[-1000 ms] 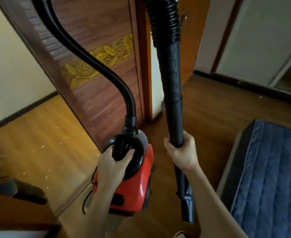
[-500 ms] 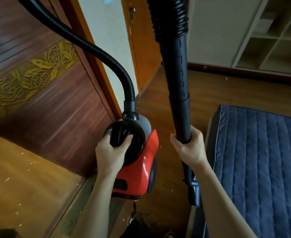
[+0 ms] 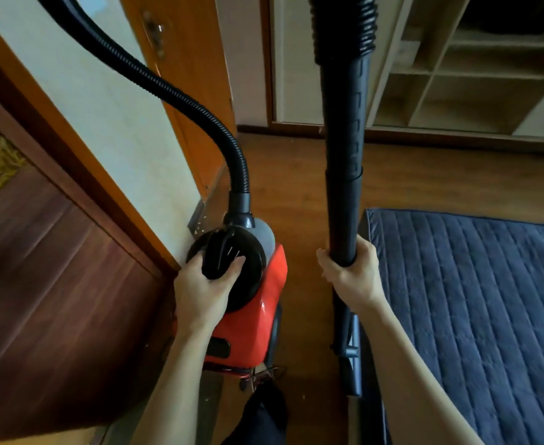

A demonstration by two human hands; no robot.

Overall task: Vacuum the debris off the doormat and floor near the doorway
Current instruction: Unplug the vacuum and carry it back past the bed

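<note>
At the doorway, the red vacuum cleaner [image 3: 257, 319] sits between a dark wooden door [image 3: 46, 268] on the left and a blue quilted mat [image 3: 476, 300] on the right, over the brown wooden floor [image 3: 299, 194]. The left hand [image 3: 204, 293] grips the black carry handle [image 3: 220, 252] on top of the machine, thumb on 1 side and fingers curled under the other. Whether the cleaner rests on the floor or hangs lifted cannot be told. A ribbed black hose [image 3: 168, 81] rises from its front and arcs up out of view. The right hand [image 3: 352, 277] is wrapped round the black wand [image 3: 344, 187], held nearly upright, its lower end [image 3: 352, 367] pointing down along the mat's left edge. A few pale specks [image 3: 200, 228] lie at the foot of the wall just beside the cleaner. Open shelving [image 3: 476, 78] stands beyond.
</note>
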